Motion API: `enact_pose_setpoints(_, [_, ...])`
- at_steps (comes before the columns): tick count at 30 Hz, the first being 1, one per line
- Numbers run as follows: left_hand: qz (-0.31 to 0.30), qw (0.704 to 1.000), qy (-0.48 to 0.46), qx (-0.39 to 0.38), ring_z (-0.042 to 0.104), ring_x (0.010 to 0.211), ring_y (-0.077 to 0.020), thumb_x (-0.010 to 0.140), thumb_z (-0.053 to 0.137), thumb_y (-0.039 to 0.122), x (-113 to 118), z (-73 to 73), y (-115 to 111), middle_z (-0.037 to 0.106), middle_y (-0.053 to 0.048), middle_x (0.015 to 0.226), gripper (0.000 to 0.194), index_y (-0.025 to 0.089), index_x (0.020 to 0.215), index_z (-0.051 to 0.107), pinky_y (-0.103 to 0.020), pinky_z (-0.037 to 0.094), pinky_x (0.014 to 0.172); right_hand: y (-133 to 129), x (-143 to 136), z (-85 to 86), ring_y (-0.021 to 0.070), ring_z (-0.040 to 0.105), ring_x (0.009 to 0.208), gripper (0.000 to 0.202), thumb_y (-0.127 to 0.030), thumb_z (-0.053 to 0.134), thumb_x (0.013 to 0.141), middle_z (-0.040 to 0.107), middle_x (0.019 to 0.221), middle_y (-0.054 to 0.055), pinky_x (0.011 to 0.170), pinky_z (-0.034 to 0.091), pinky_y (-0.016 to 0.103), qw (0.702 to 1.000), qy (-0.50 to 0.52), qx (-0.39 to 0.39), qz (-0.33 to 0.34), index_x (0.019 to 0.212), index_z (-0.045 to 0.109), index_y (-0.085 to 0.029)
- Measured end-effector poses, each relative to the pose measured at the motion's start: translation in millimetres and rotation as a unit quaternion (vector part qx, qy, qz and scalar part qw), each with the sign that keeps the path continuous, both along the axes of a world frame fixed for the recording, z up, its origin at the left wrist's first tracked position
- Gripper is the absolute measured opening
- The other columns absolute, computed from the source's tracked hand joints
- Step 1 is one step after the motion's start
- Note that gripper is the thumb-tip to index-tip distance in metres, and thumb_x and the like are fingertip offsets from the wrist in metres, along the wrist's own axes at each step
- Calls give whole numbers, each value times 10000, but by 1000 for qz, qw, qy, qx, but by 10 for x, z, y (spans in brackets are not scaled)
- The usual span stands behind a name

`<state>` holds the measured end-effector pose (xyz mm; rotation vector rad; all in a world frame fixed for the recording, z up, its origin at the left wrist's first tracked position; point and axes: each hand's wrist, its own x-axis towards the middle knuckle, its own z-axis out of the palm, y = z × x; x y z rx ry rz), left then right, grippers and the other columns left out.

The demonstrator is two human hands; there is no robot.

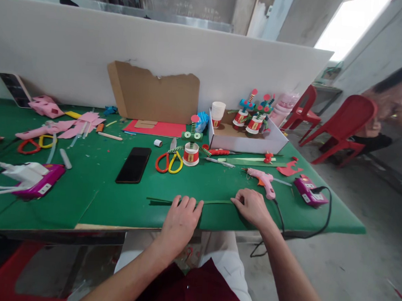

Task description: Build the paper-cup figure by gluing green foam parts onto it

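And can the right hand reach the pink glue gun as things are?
Probably yes: the pink glue gun lies just beyond the right hand, with nothing standing between them, though that hand pinches the green strip.

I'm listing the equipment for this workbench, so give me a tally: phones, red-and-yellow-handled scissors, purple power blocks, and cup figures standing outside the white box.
Phones: 2
Red-and-yellow-handled scissors: 2 pairs
Purple power blocks: 2
Cup figure outside the white box: 1
Total: 7
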<state>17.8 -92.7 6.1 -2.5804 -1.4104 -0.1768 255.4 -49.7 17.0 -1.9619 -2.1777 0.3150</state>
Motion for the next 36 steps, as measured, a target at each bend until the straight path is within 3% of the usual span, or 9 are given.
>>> enact_pose_setpoints(13, [9, 998, -57, -4, 514, 868, -231, 874, 508, 83, -102, 32, 58, 605, -76, 882, 350, 177, 1191, 624, -389, 375, 807, -22, 32, -7, 188, 561, 672, 181, -242, 628, 784, 626, 663, 32, 676, 367, 298, 998, 53, 15, 11, 620, 566, -196])
enact_pose_setpoints(18, [5, 994, -112, -15, 511, 850, -221, 874, 569, 162, -223, 53, 171, 618, -48, 830, 111, 189, 860, 677, -359, 357, 755, -40, 128, -55, 186, 560, 676, 146, -246, 604, 769, 620, 657, 22, 692, 413, 318, 979, 192, 39, 51, 632, 569, -207])
enact_pose_setpoints(21, [5, 991, -134, 23, 503, 759, -191, 902, 522, 152, -287, 75, 225, 594, -28, 734, 208, 189, 733, 639, -326, 350, 694, -7, 87, -60, 191, 578, 760, 129, -334, 594, 781, 646, 797, 42, 761, 449, 341, 930, 340, 139, -13, 754, 608, -209])
enact_pose_setpoints(24, [34, 978, -180, 94, 508, 722, -168, 929, 473, 165, -311, 137, 273, 594, -27, 732, 255, 185, 725, 624, -300, 363, 676, 38, -142, -31, 182, 576, 767, 276, -452, 630, 763, 651, 880, 56, 748, 466, 337, 845, 475, 200, -142, 876, 624, -200])
enact_pose_setpoints(25, [42, 974, -194, 109, 513, 720, -162, 932, 462, 162, -303, 162, 283, 595, -27, 734, 263, 184, 723, 619, -290, 369, 677, 46, -261, -18, 175, 574, 737, 314, -480, 655, 741, 652, 845, 48, 713, 467, 322, 825, 516, 171, -156, 879, 634, -198])
enact_pose_setpoints(27, [48, 971, -205, 117, 522, 720, -153, 930, 445, 148, -265, 202, 287, 591, -26, 735, 270, 184, 716, 606, -273, 380, 677, 46, -536, 2, 154, 585, 684, 359, -493, 725, 678, 662, 796, 31, 669, 462, 293, 800, 589, 34, -109, 867, 668, -193])
enact_pose_setpoints(29, [44, 973, -198, 108, 527, 723, -153, 923, 437, 133, -208, 216, 269, 582, -25, 734, 267, 186, 712, 592, -266, 386, 669, 36, -807, 1, 126, 577, 616, 384, -503, 767, 632, 668, 751, 18, 619, 447, 264, 755, 648, -59, -82, 838, 686, -190])
enact_pose_setpoints(32, [43, 977, -193, 84, 530, 727, -161, 914, 426, 128, -141, 201, 218, 568, -26, 731, 261, 190, 711, 577, -264, 392, 654, 33, -1082, -36, 103, 547, 537, 397, -548, 755, 634, 622, 583, -9, 580, 427, 239, 691, 710, -91, -95, 748, 694, -173])
enact_pose_setpoints(36, [46, 953, -299, -16, 556, 759, -152, 937, 414, 220, -167, 213, 186, 592, -25, 808, 228, 193, 782, 579, -254, 418, 685, 39, -1155, -70, 96, 553, 517, 403, -524, 806, 563, 642, 571, -7, 547, 415, 223, 655, 741, -83, -122, 714, 712, -162])
